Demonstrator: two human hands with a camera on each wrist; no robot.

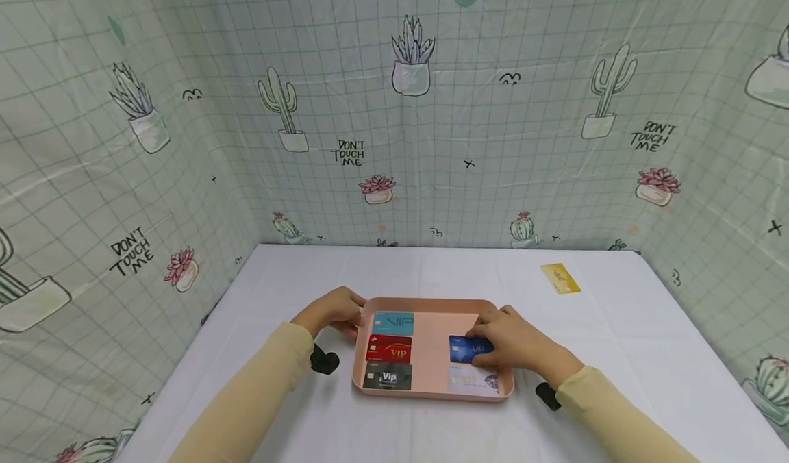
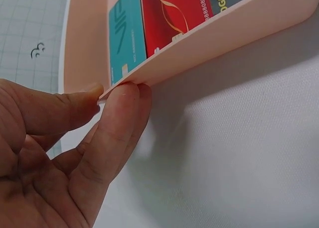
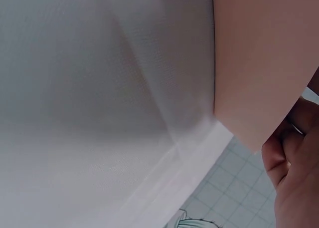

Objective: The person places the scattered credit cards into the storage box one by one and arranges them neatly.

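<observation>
A shallow pink tray (image 1: 431, 350) lies on the table with VIP cards in two columns. At its far left corner my left hand (image 1: 335, 310) pinches the rim between thumb and fingers, which the left wrist view shows close up. Over the tray's right side, my right hand (image 1: 508, 340) has thumb and fingers at the edges of a blue VIP card (image 1: 464, 348), partly covering it. Below that card sits a pale silver one (image 1: 468, 379). The left column holds a teal card (image 1: 392, 323), a red card (image 1: 389, 348) and a dark grey card (image 1: 387, 375).
A gold card (image 1: 561, 278) lies on the white tablecloth (image 1: 444, 425), behind and right of the tray. Cactus-print cloth (image 1: 431, 127) hangs along the back and both sides of the table.
</observation>
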